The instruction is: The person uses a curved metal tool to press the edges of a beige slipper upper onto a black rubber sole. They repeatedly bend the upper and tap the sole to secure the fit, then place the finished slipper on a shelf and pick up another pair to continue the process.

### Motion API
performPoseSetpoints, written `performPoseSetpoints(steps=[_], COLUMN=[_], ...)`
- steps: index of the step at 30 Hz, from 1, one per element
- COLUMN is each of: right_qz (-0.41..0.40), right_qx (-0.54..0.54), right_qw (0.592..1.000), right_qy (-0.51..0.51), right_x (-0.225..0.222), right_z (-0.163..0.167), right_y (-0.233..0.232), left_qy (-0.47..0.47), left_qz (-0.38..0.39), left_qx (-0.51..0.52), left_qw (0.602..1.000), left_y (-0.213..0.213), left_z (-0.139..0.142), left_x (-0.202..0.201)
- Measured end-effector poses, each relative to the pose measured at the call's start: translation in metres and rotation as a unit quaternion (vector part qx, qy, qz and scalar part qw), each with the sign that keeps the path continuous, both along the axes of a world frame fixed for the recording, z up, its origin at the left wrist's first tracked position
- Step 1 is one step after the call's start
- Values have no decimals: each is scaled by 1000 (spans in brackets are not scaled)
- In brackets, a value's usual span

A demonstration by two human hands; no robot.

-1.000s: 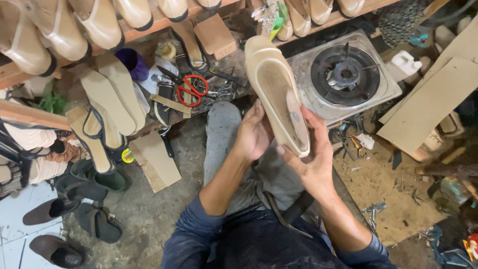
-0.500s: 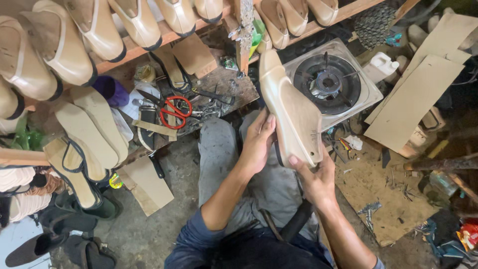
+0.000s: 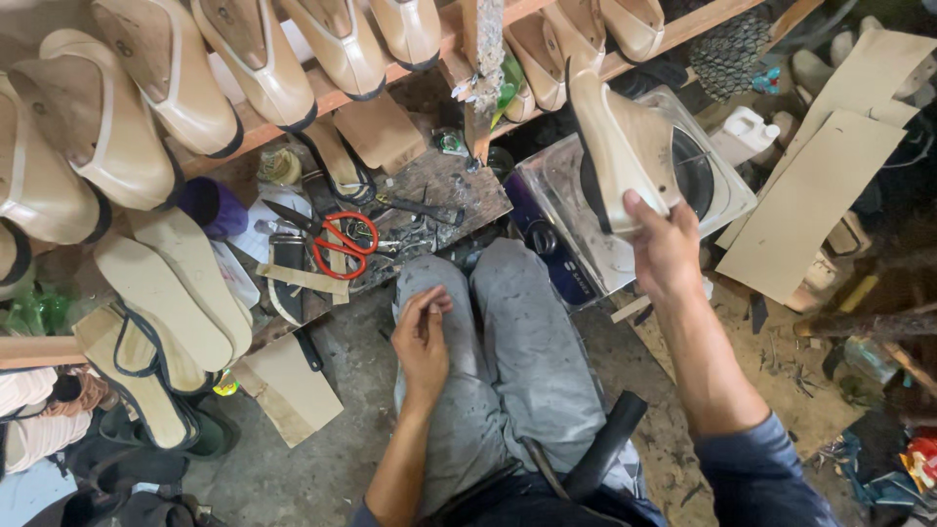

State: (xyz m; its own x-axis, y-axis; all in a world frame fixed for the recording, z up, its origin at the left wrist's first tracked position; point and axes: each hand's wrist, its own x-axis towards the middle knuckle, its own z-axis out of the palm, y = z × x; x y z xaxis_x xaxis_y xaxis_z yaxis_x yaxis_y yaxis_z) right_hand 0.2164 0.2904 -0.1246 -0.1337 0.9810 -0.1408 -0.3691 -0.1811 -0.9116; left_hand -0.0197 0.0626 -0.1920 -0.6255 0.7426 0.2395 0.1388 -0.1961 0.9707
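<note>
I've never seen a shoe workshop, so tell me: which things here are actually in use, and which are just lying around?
In use:
- shoe, held up by the right hand
- left hand, empty, over the lap

Lying about:
- scissors
- stove
- soles
- cardboard

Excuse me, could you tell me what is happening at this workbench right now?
A seated person holds a beige shoe piece up in the right hand, above a small gas stove. The left hand is empty, fingers curled, over the lap. Red-handled scissors lie on the cluttered low bench, beige soles are stacked at the left, and a rack above holds shoe forms.
</note>
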Motion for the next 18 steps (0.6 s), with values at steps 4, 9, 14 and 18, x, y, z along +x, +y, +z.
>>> performPoseSetpoints(steps=[4,9,14,18], right_qz=[-12,16,-7,-22], right_qx=[17,46,38,45], right_qw=[999,998,998,997], right_qy=[-27,-38,-44,-64], right_x=[-35,-86,-135,-158], right_z=[-5,1,13,16], right_y=[75,159,211,232], left_qy=[5,-6,0,-17], left_qz=[9,2,-8,-1], left_qx=[-18,-13,8,13], left_qw=[1000,1000,1000,1000], left_y=[1,1,2,1], left_z=[-6,-6,-3,-4], left_x=[-3,-7,-6,-7])
